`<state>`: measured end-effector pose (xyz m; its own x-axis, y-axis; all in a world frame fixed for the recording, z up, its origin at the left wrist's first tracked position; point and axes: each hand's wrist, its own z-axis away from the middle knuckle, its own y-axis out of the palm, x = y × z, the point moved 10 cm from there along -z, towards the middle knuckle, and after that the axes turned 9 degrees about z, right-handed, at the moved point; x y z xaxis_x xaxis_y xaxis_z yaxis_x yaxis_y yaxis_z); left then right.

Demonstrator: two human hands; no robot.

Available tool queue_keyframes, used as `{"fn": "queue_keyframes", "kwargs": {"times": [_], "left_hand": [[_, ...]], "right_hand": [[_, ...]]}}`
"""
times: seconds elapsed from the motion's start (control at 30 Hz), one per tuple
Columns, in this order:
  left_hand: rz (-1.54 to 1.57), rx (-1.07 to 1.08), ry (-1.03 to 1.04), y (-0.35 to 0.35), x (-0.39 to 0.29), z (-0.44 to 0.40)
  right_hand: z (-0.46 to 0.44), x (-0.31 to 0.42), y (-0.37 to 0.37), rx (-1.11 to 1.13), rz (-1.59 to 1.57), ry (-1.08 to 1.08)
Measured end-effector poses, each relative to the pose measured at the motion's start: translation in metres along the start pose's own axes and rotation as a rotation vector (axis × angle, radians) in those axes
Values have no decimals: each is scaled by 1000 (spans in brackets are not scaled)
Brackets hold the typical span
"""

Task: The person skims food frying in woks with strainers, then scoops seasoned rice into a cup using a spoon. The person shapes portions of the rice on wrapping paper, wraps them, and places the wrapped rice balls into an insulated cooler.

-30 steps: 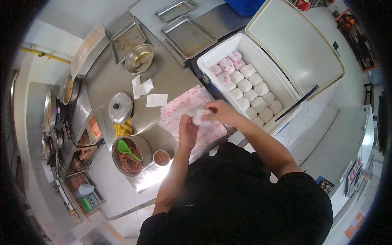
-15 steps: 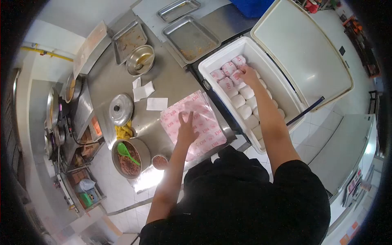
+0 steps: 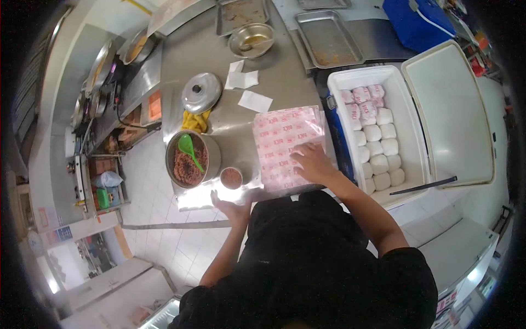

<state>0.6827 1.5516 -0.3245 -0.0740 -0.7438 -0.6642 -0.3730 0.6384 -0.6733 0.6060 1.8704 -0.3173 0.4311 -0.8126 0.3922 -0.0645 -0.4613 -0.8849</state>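
Observation:
My right hand (image 3: pixel 314 164) rests on a stack of pink-and-white printed wrapping paper (image 3: pixel 276 134) at the counter edge, fingers spread over the sheets. My left hand (image 3: pixel 233 209) is at the front edge of the counter, fingers apart and holding nothing. Just above it stands a small round cup (image 3: pixel 232 177) filled with reddish-brown rice. To the left, a metal pot (image 3: pixel 215 156) contains more of this rice, with a green serving spoon (image 3: pixel 187 146) lying in it. On the right, a white cooler (image 3: pixel 411 123) holds rows of rounded parcels, several in printed paper (image 3: pixel 361 94) and many plain white (image 3: pixel 378 164).
The cooler's lid (image 3: pixel 452 109) stands open to the right. Farther back are a pot lid (image 3: pixel 201 93), a yellow cloth (image 3: pixel 195 121), white papers (image 3: pixel 255 101), a metal bowl (image 3: pixel 267 33) and metal trays (image 3: pixel 329 41). Burners with pans (image 3: pixel 139 49) line the left.
My right hand has left the parcels in the cooler and come down onto the paper stack. My left hand has moved off the paper to beside the cup. The view has shifted.

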Motion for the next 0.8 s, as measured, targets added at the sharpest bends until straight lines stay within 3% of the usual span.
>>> {"fn": "queue_keyframes", "kwargs": {"times": [0.03, 0.07, 0.13, 0.17, 0.23, 0.27, 0.33, 0.37, 0.4, 0.47, 0.5, 0.57, 0.6, 0.7, 0.8], "left_hand": [[-45, -23, -82, -4, 31, 8], [15, 0, -38, 4, 47, 3], [13, 35, -98, 9, 37, -17], [141, 24, -190, 14, 49, -18], [421, -12, -358, 30, 70, -19], [387, 11, -294, 33, 63, -21], [312, 66, -166, 37, 43, -24], [449, 108, -201, 41, 22, -25], [541, 137, -229, 48, 7, -22], [164, 315, 72, 44, -58, -31], [254, 325, 58, 34, -69, -37], [445, 340, 29, 16, -79, -44], [456, 358, 35, 2, -69, -42], [428, 358, -22, -52, -19, -26], [390, 351, -69, -114, 49, 0]], "right_hand": [[0, 3, 15, -53, 67, 7], [-6, 0, 20, -44, -3, 50], [-15, -6, 30, -14, -147, 149], [-17, 5, 28, 19, -175, 155], [-12, 16, 65, 221, -523, 336], [-4, 21, 86, 319, -690, 429], [21, 39, 158, 413, -1309, 640], [24, 59, 166, 431, -1577, 769], [23, 71, 169, 393, -1749, 852], [15, 81, 167, 225, -2000, 982], [8, 72, 159, 64, -2012, 998], [-1, 39, 127, -291, -1849, 927], [-7, 26, 103, -380, -1602, 805], [-21, 42, 15, -373, -4, 286], [-1, 30, 84, -159, 297, 309]]}}
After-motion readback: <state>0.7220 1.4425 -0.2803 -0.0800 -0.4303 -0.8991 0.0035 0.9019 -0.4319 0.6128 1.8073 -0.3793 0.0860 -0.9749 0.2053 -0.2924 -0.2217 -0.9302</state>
